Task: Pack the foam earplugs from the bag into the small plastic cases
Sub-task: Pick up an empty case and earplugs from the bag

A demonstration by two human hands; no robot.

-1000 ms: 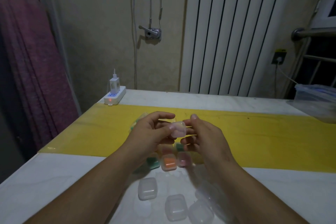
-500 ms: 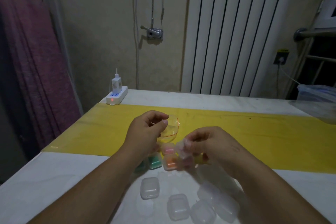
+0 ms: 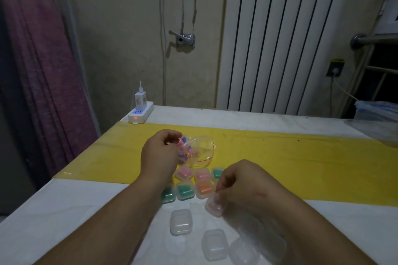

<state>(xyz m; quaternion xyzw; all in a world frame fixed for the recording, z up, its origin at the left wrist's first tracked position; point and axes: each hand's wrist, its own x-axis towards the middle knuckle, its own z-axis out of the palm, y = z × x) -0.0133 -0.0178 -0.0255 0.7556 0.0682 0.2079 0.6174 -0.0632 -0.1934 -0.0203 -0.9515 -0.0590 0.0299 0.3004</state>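
- Left hand (image 3: pixel 159 153) is over the yellow strip (image 3: pixel 301 157), fingers curled round the near-left end of the clear bag (image 3: pixel 201 150). It grips the plastic, probably to keep the bag steady and its mouth within reach for the next pick.
- Right hand (image 3: pixel 239 183) is low over the white table (image 3: pixel 64 221), just off the strip's near edge. Its fingertips pinch a pink-filled case (image 3: pixel 213 208). The case sits at or just above the tabletop, and contact cannot be told. It looks closed, so this reads as setting a finished case down.
- Loose earplugs (image 3: pixel 184 149), pink and blue-purple, are bunched in the bag's left half, right against the left hand's fingers. The rest of the bag lies flat on the strip and seems nearly empty.
- Filled cases (image 3: pixel 184 189) sit in two close rows across the strip's near edge: pink, pink and green behind, green, green and orange in front. Keeping them together separates finished work from stock, and the held case is coming down beside the orange one.
- Empty cases (image 3: pixel 180 221) lie further off the strip toward the person, clear and loosely scattered, within easy reach of either hand. At least three show plainly; others blur into the pale table.
- Several cases are packed and several are still empty, so the task seems to be near its middle.
- Beyond the strip's far-left corner, a power strip (image 3: pixel 141 112) with a charger (image 3: pixel 140 99) lies at the table's edge.
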